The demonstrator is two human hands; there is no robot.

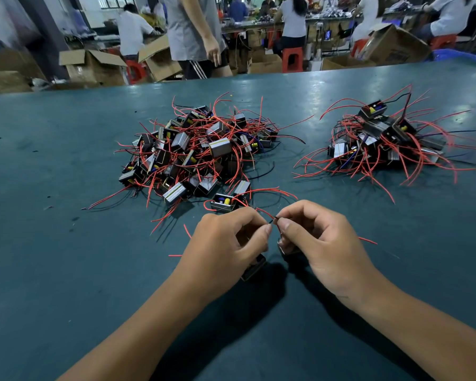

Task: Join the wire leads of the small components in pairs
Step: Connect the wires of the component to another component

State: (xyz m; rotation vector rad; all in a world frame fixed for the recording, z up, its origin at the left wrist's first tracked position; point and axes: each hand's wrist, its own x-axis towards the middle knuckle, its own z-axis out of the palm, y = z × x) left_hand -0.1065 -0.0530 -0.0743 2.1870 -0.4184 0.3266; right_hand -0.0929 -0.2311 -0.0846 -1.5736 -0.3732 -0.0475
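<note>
Both hands are working low centre over the green table (52,160). Left hand (226,240) is pinching a wire lead between thumb and forefinger, other fingers curled. Right hand (319,243) is pinching the other lead the same way. The lead ends (272,220) are meeting between the fingertips of both hands, red insulation with dark tips; can't tell if they're twisted together. A component (254,266) is hanging under the left hand, another is partly hidden under the right. Big pile (195,149) of components with red and black leads is sitting just beyond the hands, left of centre. Smaller pile (382,138) is lying well apart to the right. People and cardboard boxes (94,66) are showing past the far table edge.
</note>
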